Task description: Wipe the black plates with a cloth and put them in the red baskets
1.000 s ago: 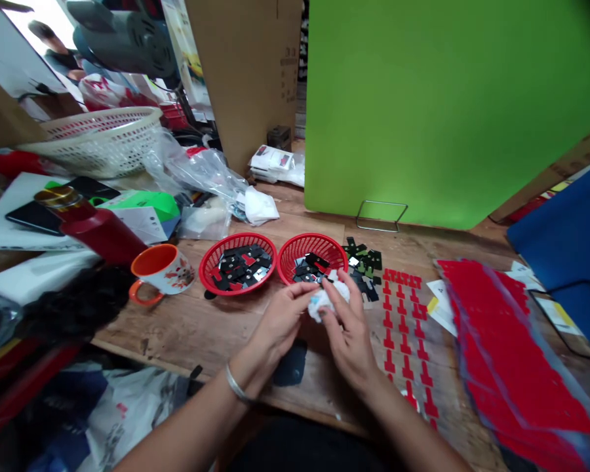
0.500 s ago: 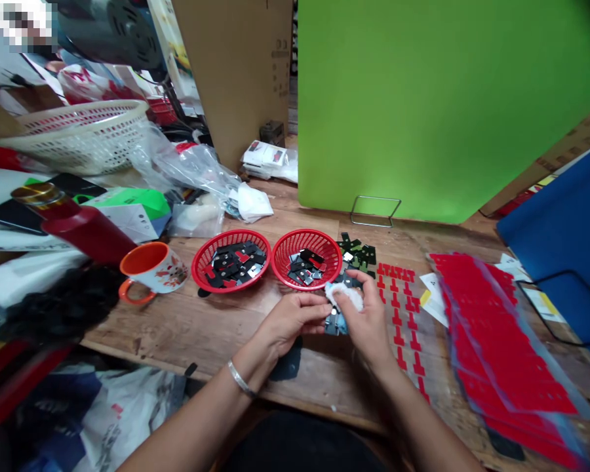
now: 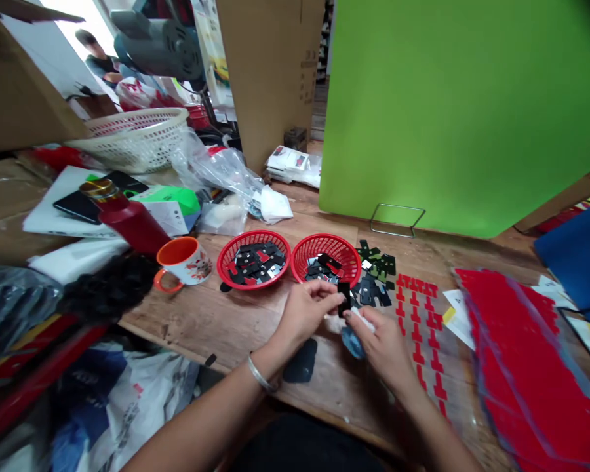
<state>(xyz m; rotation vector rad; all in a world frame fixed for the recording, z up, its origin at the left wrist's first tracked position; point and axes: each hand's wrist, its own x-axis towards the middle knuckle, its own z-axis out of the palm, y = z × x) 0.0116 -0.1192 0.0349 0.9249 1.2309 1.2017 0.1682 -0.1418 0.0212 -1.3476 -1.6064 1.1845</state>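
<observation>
Between thumb and fingers, my left hand [image 3: 309,313] pinches a small flat black piece [image 3: 343,299] that stands on edge. My right hand [image 3: 379,337] is closed on a white and light-blue cloth [image 3: 354,341], its thumb and fingertips close to the black piece's lower edge. Just beyond the hands lie two red plastic baskets: the right basket [image 3: 327,238] and the left basket [image 3: 254,235], both with black, silvery and red pieces in them. A loose pile of dark flat pieces [image 3: 373,288] lies right of the baskets.
Rows of red T-shaped stickers [image 3: 415,318] lie right of my hands, with large red sheets [image 3: 526,354] beyond. On the left stand an orange-rimmed mug [image 3: 189,265] and a dark red bottle [image 3: 132,223]. A green panel [image 3: 452,118] rises behind the table. A person [image 3: 101,59] is in the far background.
The piece was under the cloth between both hands; now my left hand holds it up with its black face showing, and the cloth has come away below it. The view has shifted left.
</observation>
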